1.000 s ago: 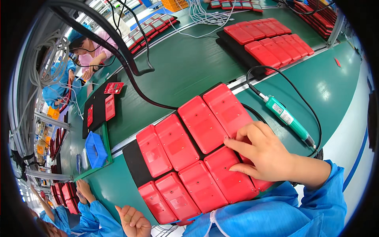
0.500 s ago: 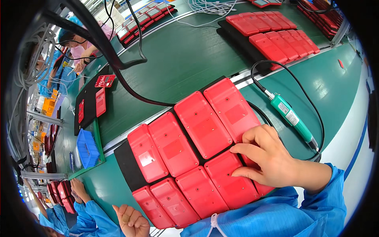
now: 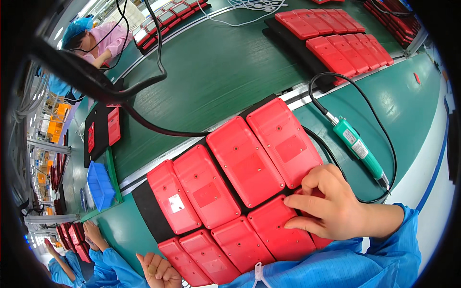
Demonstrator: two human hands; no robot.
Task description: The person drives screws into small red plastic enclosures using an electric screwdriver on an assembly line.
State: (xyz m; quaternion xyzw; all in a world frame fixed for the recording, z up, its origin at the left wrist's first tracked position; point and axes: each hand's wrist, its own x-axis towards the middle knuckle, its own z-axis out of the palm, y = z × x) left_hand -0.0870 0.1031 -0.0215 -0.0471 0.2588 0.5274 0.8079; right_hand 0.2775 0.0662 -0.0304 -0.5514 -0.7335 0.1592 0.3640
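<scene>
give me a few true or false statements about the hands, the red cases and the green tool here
1. The right hand rests on a red case in the near row. True.
2. The right hand grips the green screwdriver. False: the tool lies free on the table, beside the hand.
3. The red cases sit on a black tray. True.
4. The left hand holds a red case up in the air. False: it is open, palm up, at the tray's near edge and holds nothing.
5. The blue bin stands to the right of the tray. False: it stands to its left.
</scene>
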